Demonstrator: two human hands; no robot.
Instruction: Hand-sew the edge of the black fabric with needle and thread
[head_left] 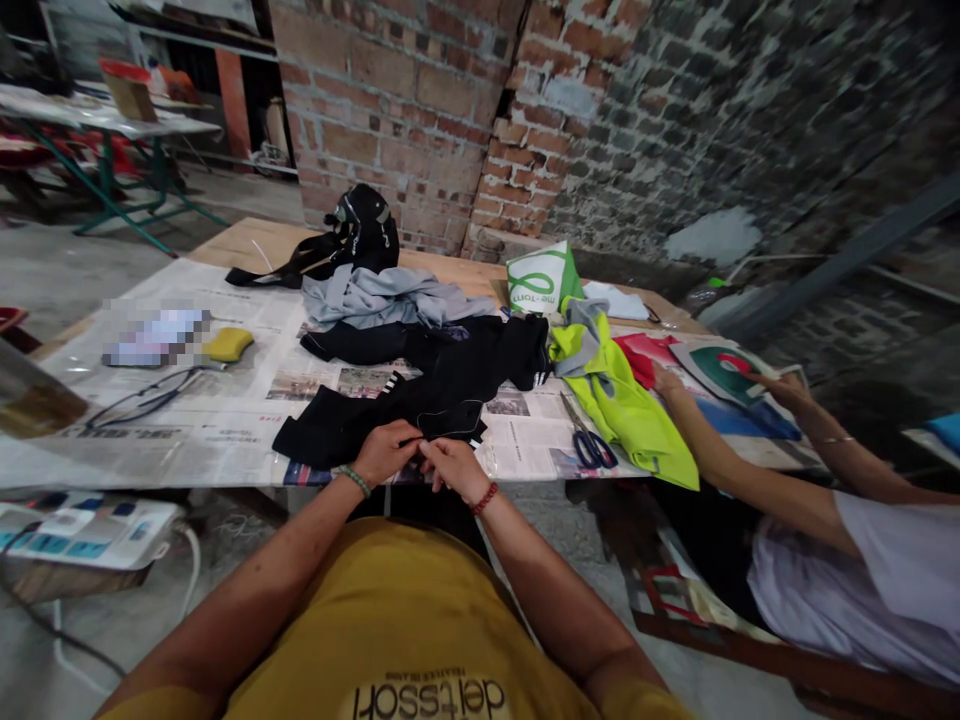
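At the table's front edge my left hand (386, 452) and my right hand (455, 470) meet fingertip to fingertip, both closed in a pinch. What they pinch is too small to make out. Just beyond them lies a black garment (480, 365) with white stripes at its ends, spread across the newspaper. A thin pale line, perhaps thread, loops over its dark cloth near my fingers. Scissors (594, 447) with dark blue handles rest to the right of my right hand. Behind the black garment is a crumpled grey cloth (397, 297).
A neon yellow garment (622, 400) hangs over the front edge. At right a co-worker's hand holds a green iron (720, 372). A black bag (364, 230), a white-green bag (540, 278), a yellow sponge (229, 345) and eyeglasses (150, 392) lie around. A power strip (90, 530) sits lower left.
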